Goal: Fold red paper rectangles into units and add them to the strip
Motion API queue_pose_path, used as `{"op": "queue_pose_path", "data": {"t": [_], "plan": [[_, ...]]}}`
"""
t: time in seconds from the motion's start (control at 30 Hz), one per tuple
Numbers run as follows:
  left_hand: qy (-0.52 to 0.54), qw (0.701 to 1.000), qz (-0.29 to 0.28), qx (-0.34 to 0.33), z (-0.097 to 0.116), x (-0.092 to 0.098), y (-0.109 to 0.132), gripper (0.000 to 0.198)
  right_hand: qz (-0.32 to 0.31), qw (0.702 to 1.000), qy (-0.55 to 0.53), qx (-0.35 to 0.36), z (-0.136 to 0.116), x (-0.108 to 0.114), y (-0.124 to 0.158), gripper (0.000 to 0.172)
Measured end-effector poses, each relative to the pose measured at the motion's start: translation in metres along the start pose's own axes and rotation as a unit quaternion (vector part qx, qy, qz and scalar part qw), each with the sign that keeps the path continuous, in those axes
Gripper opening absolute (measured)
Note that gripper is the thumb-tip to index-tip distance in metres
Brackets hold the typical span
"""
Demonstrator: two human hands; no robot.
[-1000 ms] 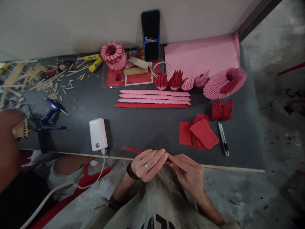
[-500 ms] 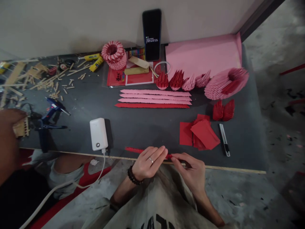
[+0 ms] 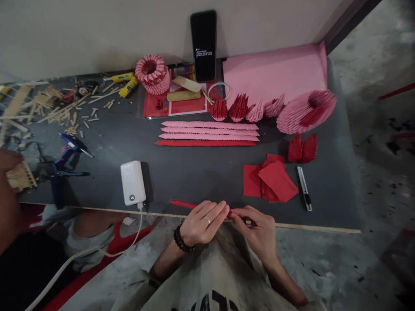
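Note:
My left hand (image 3: 201, 222) and my right hand (image 3: 256, 231) meet at the near edge of the dark table (image 3: 194, 172). Both pinch a long red strip of folded paper pieces (image 3: 183, 204), whose free end sticks out to the left over the table edge. The left hand wears a ring and a bead bracelet. Its fingers are pressed together on the strip; the right hand's fingertips close on the strip's right end.
Pink and red paper strips (image 3: 207, 134) lie mid-table, red paper squares (image 3: 274, 181) and a utility knife (image 3: 304, 188) at right. A white power bank (image 3: 132, 182) sits near left, a phone (image 3: 203, 45) leans on the wall. Another person's hand (image 3: 9, 172) works at far left beside a glue gun (image 3: 69, 157).
The red strip has come down from above my lap to lie level along the table edge. The other person's hand at left has drawn back slightly.

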State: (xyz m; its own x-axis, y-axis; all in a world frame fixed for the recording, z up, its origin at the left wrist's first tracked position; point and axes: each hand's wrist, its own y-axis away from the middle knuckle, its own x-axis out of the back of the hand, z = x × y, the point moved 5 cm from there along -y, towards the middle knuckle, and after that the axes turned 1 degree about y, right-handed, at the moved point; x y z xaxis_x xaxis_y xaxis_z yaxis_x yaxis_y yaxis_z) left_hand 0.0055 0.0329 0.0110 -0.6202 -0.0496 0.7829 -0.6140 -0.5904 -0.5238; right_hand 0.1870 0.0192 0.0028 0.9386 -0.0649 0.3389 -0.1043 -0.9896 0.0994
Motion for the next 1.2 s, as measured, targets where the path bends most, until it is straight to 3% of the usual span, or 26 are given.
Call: {"op": "queue_pose_path", "data": {"t": [0.23, 0.37, 0.47, 0.67, 0.73, 0.8, 0.9, 0.97, 1.03, 1.1, 1.17, 1.2], "plan": [[0.039, 0.998, 0.033, 0.036, -0.006, 0.001, 0.0, 0.039, -0.045, 0.998, 0.0, -0.033, 0.003, -0.006, -0.003, 0.019], [0.058, 0.993, 0.013, 0.1, -0.008, -0.007, 0.0, 0.04, -0.046, 0.997, -0.006, -0.067, 0.011, -0.009, -0.005, 0.023], [0.052, 0.993, 0.021, 0.106, -0.006, -0.007, 0.0, 0.042, -0.047, 0.996, -0.016, -0.078, 0.016, -0.013, -0.008, 0.024], [0.089, 0.978, -0.036, 0.187, -0.03, -0.016, -0.006, 0.024, -0.067, 0.994, 0.038, -0.078, 0.024, -0.02, -0.004, 0.025], [0.076, 0.974, -0.032, 0.21, -0.043, -0.02, -0.004, 0.025, -0.025, 0.995, 0.094, -0.026, 0.023, -0.013, -0.003, 0.024], [0.079, 0.974, -0.033, 0.211, -0.052, -0.023, -0.003, 0.027, 0.062, 0.981, 0.177, 0.042, 0.021, 0.0, -0.005, 0.022], [0.073, 0.975, -0.053, 0.201, -0.059, -0.025, -0.003, 0.041, 0.155, 0.923, 0.332, 0.117, 0.021, 0.016, -0.011, 0.027], [0.053, 0.98, -0.062, 0.182, -0.057, -0.022, -0.004, 0.052, 0.169, 0.891, 0.403, 0.124, 0.027, 0.021, -0.017, 0.037], [0.019, 0.986, -0.052, 0.158, -0.049, -0.016, -0.005, 0.056, 0.171, 0.878, 0.432, 0.118, 0.033, 0.023, -0.02, 0.041], [-0.023, 0.988, -0.02, 0.151, -0.035, -0.009, -0.001, 0.054, 0.17, 0.881, 0.426, 0.113, 0.036, 0.022, -0.021, 0.036], [-0.057, 0.979, 0.019, 0.194, -0.023, -0.005, 0.008, 0.054, 0.165, 0.895, 0.401, 0.11, 0.036, 0.021, -0.02, 0.031], [-0.081, 0.972, 0.011, 0.219, -0.017, -0.007, 0.013, 0.056, 0.16, 0.904, 0.383, 0.106, 0.036, 0.02, -0.019, 0.03]]}}
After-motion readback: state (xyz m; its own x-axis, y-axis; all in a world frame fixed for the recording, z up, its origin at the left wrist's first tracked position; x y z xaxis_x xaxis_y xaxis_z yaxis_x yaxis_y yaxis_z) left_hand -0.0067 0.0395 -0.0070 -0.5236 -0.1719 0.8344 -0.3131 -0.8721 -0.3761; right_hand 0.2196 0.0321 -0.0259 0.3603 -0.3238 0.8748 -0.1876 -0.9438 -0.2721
